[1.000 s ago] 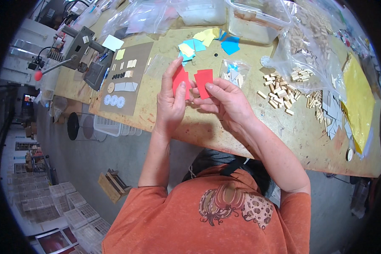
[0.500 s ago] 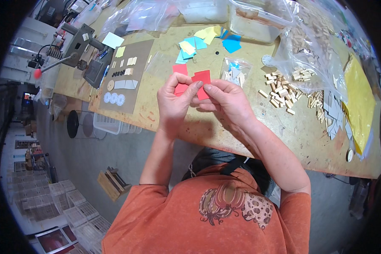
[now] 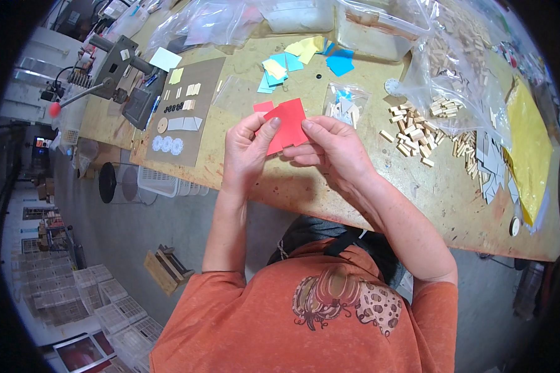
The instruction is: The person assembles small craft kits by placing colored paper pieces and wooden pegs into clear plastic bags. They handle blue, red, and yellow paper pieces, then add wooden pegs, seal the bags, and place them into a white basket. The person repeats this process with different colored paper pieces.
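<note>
Above the near part of the worktable I hold red paper pieces (image 3: 287, 126) between both hands. My left hand (image 3: 247, 148) pinches their left side with thumb and fingers. At the right edge, my right hand (image 3: 336, 144) grips them, thumb on top. The pieces overlap in a slight fan; how many there are I cannot tell. Behind my left fingers another red piece (image 3: 263, 107) shows, partly hidden. Beyond lie blue paper pieces (image 3: 279, 67) and yellow paper pieces (image 3: 305, 48). A clear plastic bag (image 3: 346, 102) with small parts lies just past my right hand.
Wooden blocks (image 3: 417, 132) are heaped at right beside grey flat pieces (image 3: 490, 163) and a yellow bag (image 3: 529, 149). At left, a brown board (image 3: 193, 109) bears sorted small parts, near a lever press (image 3: 115, 78). Clear bins (image 3: 382, 31) stand at the back.
My left hand has shifted slightly left and down. The red pieces, narrower and more upright before, now spread wider and tilt between my hands.
</note>
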Motion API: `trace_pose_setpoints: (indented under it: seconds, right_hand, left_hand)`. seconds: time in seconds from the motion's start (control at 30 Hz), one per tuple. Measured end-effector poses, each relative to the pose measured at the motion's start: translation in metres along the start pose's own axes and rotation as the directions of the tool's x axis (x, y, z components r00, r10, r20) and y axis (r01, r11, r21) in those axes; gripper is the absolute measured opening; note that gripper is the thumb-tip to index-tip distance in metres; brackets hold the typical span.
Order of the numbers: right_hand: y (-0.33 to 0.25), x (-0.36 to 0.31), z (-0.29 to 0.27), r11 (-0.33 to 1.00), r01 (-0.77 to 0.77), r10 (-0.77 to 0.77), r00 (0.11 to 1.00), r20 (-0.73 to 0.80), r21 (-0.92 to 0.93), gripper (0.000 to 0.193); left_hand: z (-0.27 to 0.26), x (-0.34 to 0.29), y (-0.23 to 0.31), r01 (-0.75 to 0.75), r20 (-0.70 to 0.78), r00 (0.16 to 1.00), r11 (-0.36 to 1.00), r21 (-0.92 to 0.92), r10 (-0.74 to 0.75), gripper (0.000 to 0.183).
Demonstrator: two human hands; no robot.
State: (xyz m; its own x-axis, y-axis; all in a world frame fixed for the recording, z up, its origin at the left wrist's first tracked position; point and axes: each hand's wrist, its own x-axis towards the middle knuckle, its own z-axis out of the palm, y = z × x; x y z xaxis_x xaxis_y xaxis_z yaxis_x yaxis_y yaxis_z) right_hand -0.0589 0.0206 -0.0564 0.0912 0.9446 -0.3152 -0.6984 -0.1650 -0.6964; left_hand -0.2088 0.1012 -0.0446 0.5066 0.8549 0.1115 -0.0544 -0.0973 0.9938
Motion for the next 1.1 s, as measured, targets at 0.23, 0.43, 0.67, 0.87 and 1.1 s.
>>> trace_pose_setpoints:
  seconds: [0.23,0.43,0.67,0.87,1.1]
  right_hand:
    - [0.002,0.002,-0.001,0.999,0.033,-0.033,0.999,-0.023,-0.005,0.026]
    - [0.004,0.005,-0.005,0.996,0.090,-0.090,0.996,-0.022,0.021,0.024]
    - [0.002,0.004,-0.003,0.993,0.112,-0.109,0.990,-0.092,0.031,0.022]
    - [0.001,-0.001,0.003,1.000,-0.004,0.004,1.000,-0.001,-0.024,0.028]
    - [0.007,0.000,0.003,0.999,-0.008,0.013,0.996,0.087,-0.050,0.032]
  left_hand:
    - [0.001,0.001,-0.002,-0.003,-0.114,0.993,0.994,-0.113,-0.010,0.013]
    - [-0.006,0.003,-0.008,0.016,-0.029,0.999,0.994,-0.112,-0.019,0.018]
    - [0.008,0.004,-0.002,-0.128,-0.031,0.992,0.987,-0.098,0.126,0.057]
    - [0.012,0.004,-0.011,-0.181,-0.032,0.983,0.983,0.032,0.182,0.067]
    - [0.014,0.003,-0.026,-0.172,0.012,0.985,0.958,0.227,0.174,0.050]
